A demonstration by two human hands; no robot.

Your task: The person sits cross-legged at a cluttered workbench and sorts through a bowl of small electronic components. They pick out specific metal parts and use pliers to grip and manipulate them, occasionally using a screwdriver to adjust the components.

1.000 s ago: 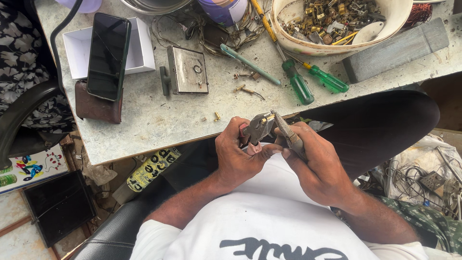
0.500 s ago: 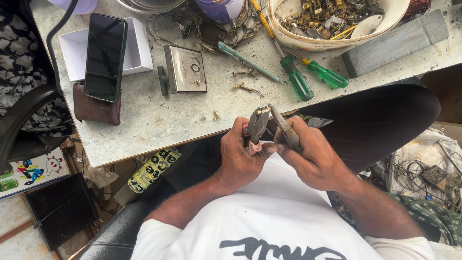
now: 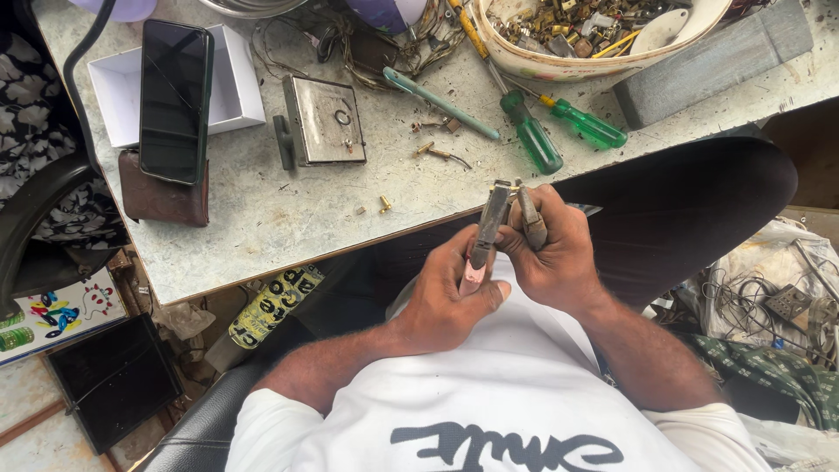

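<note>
— What do the hands hold?

— Pliers (image 3: 498, 223), upright over the lap, just near of the table (image 3: 262, 218) edge. The left hand (image 3: 450, 301) curls round one handle, thumb pressed along it; the right hand (image 3: 555, 253) wraps the other, fingers pressed together.

— And at the nose?

— Something small may be pinched there; too tiny to tell. Palms hide the lower handles.

— Beyond?

— Two green screwdrivers (image 3: 559, 135); a bowl (image 3: 603, 61) of brass bits, cut off at the far edge.
</note>
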